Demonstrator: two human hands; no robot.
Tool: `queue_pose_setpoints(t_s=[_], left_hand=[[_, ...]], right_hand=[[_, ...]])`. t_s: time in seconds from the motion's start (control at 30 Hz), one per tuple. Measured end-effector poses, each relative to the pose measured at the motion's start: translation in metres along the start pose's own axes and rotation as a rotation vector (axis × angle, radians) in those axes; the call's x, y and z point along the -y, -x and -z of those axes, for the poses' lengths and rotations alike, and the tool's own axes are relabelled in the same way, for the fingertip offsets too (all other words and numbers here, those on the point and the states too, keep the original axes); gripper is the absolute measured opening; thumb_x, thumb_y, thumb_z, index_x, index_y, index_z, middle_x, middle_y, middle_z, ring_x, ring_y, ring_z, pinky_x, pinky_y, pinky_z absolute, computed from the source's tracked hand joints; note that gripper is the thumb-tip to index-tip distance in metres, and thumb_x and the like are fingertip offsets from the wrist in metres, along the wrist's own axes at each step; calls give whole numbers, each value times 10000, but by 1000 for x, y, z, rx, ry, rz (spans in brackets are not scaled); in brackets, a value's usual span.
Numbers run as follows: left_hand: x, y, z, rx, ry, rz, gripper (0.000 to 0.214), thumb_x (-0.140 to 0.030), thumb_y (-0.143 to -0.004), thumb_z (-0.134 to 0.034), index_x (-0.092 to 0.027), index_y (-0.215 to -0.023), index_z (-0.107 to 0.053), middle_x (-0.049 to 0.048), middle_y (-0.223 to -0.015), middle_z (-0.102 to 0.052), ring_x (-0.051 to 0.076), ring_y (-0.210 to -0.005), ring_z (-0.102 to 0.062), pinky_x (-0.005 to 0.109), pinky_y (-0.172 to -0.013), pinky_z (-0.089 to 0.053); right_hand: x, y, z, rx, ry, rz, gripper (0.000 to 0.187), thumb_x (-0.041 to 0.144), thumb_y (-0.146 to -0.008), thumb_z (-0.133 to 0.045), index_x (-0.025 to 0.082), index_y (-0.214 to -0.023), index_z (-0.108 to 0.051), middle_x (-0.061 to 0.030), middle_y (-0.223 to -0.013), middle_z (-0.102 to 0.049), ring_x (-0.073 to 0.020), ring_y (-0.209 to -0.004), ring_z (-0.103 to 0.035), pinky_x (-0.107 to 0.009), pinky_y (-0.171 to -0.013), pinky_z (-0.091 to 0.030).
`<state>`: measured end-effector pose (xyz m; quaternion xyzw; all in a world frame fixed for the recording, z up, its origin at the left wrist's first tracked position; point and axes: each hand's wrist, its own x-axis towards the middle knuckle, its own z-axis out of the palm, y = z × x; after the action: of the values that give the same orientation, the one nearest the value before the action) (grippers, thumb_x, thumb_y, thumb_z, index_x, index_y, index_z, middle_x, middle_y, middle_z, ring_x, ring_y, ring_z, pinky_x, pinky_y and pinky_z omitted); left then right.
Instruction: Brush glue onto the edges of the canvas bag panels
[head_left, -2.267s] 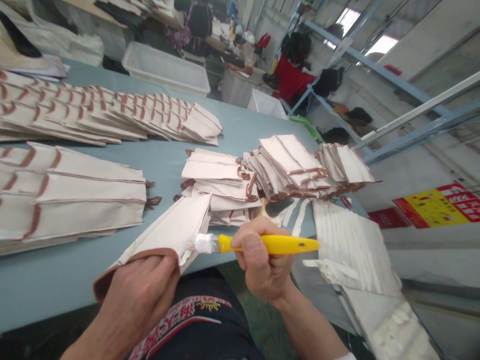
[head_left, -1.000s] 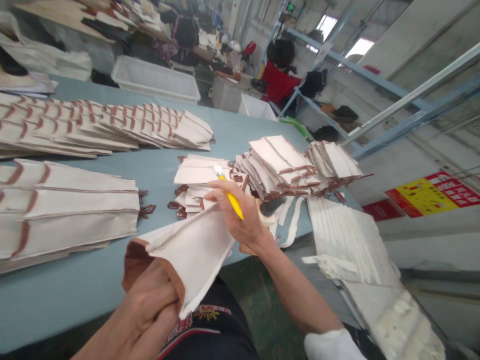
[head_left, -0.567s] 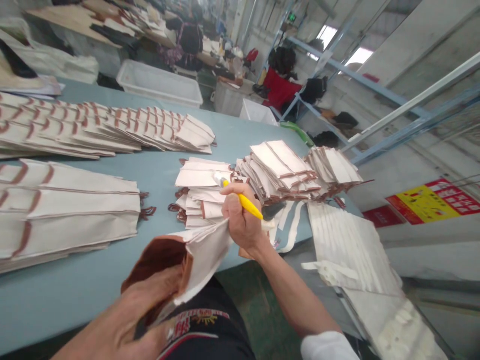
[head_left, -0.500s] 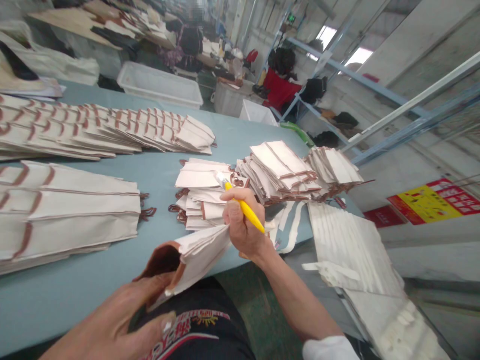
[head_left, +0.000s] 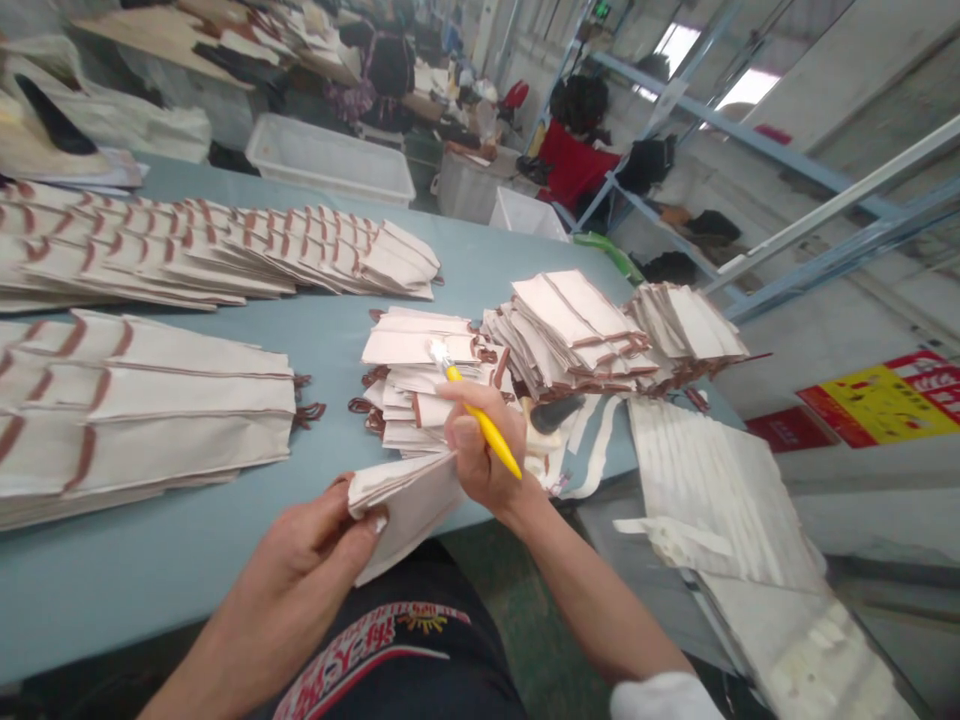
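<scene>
My left hand (head_left: pixel 311 560) pinches the near end of a folded cream fabric piece (head_left: pixel 409 505) with brown trim, held over the table's front edge. My right hand (head_left: pixel 480 455) grips the far end of the same piece and also holds a yellow-handled brush (head_left: pixel 480 420), bristles pointing up and away. Just beyond my hands lies a stack of folded cream pieces (head_left: pixel 420 370) with brown edging.
Long rows of cream pieces (head_left: pixel 225 250) cover the blue table (head_left: pixel 150 560); a wide pile (head_left: pixel 142 410) lies at left. More stacks (head_left: pixel 577 330) and white strips (head_left: pixel 712 490) sit at right. White bins (head_left: pixel 330 160) and shelving stand behind.
The brush went from brushing the piece's tip to being held upright in my right hand. My left hand turned the piece, showing its brown inside, then folded it flat and pinched its end.
</scene>
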<state>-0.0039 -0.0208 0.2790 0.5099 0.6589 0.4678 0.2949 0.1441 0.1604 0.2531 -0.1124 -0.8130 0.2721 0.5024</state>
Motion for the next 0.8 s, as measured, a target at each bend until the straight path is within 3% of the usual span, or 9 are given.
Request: queue_pose_setpoints(t_s=[0.17,0.23,0.33,0.43,0.57,0.67,0.8], left_hand=[[1,-6,2,-46,29,94,303,-457,-983,-639,-244,-959,-853,1,-753,-800,247,-699,-750,275,-655,-636],[2,-7,7,-62,22,107,308,-471,-974,-653,-239,-942,-853,-9,-715,-767,222,-644,-693,271,-624,-614],[1,-7,17,-78,44,150,309,-477,-965,-679,-220,-961,-851,-30,-639,-698,184,-582,-619,229,-512,-519],[-3,-8,23,-37,97,194,309,-491,-920,-704,-206,-910,-822,-27,-634,-690,158,-537,-584,211,-435,-448],[-8,-8,23,51,221,248,282,-467,-873,-739,-194,-880,-809,10,-717,-769,167,-569,-642,240,-490,-535],[-4,-5,22,76,317,282,269,-450,-866,-797,-195,-942,-843,-4,-679,-753,174,-585,-641,236,-495,-520],[10,1,24,80,344,293,340,-503,-936,-792,-200,-1057,-890,0,-631,-735,215,-642,-711,258,-544,-572]], right_hand=[[2,0,3,-225,-208,-224,475,582,-1224,-444,233,-1277,-763,44,-680,-641,-139,-534,-586,-260,-561,-509],[19,-3,9,-306,-306,-358,501,612,-1214,-447,237,-1152,-773,51,-632,-586,-127,-484,-512,-238,-481,-413],[46,-6,17,-279,-404,-462,505,658,-1147,-599,242,-883,-713,75,-570,-499,-98,-392,-403,-227,-389,-322],[58,-4,16,-174,-470,-447,525,679,-1129,-638,250,-829,-675,77,-576,-521,-83,-359,-373,-218,-354,-336],[51,1,2,-53,-483,-337,461,600,-1173,-598,243,-923,-748,47,-631,-586,-100,-419,-453,-234,-428,-460],[47,0,-6,-90,-442,-253,405,563,-1176,-606,248,-987,-775,18,-696,-653,-118,-459,-499,-270,-486,-520],[52,-4,-5,-233,-452,-229,369,518,-1199,-581,268,-990,-756,27,-685,-651,-110,-427,-490,-251,-428,-434]])
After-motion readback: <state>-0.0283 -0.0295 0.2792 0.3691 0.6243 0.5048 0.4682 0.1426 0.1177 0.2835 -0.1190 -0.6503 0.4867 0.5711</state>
